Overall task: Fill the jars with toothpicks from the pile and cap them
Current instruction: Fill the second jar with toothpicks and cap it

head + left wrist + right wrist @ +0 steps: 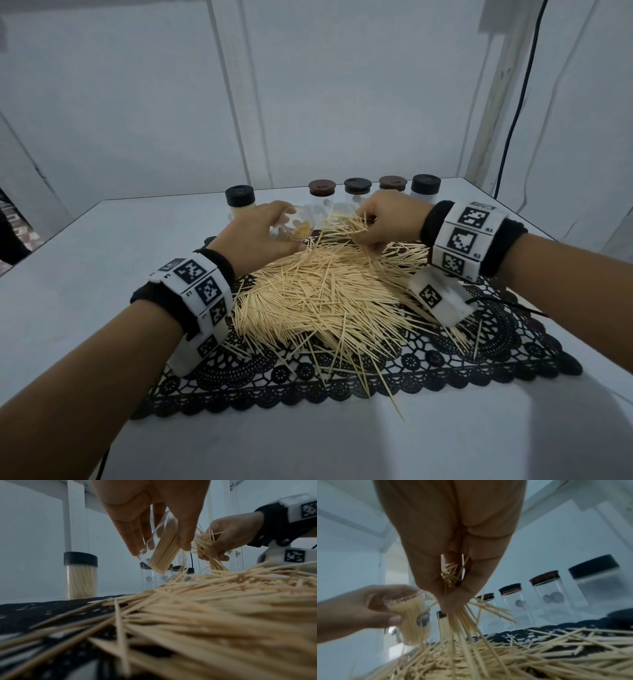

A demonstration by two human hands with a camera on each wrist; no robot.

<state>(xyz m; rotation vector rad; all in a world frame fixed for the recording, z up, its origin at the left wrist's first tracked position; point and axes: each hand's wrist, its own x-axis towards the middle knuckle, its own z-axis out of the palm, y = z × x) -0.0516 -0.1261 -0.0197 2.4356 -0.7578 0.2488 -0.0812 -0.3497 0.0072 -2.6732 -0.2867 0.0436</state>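
While five capped jars (357, 194) stand behind the toothpick pile (318, 291), my left hand (255, 236) grips a sixth, uncapped jar (297, 226) tilted over it; my right hand (387, 222) pinches a bundle of toothpicks (462, 614).

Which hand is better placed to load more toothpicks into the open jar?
Right. The right hand already pinches a toothpick bundle beside the tilted open jar, which the left hand grips.

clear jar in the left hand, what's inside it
The clear uncapped glass jar held tilted by the left hand has a packed bundle of pale wooden toothpicks inside. The fingers cover part of the wall, so its fill level stays hidden.
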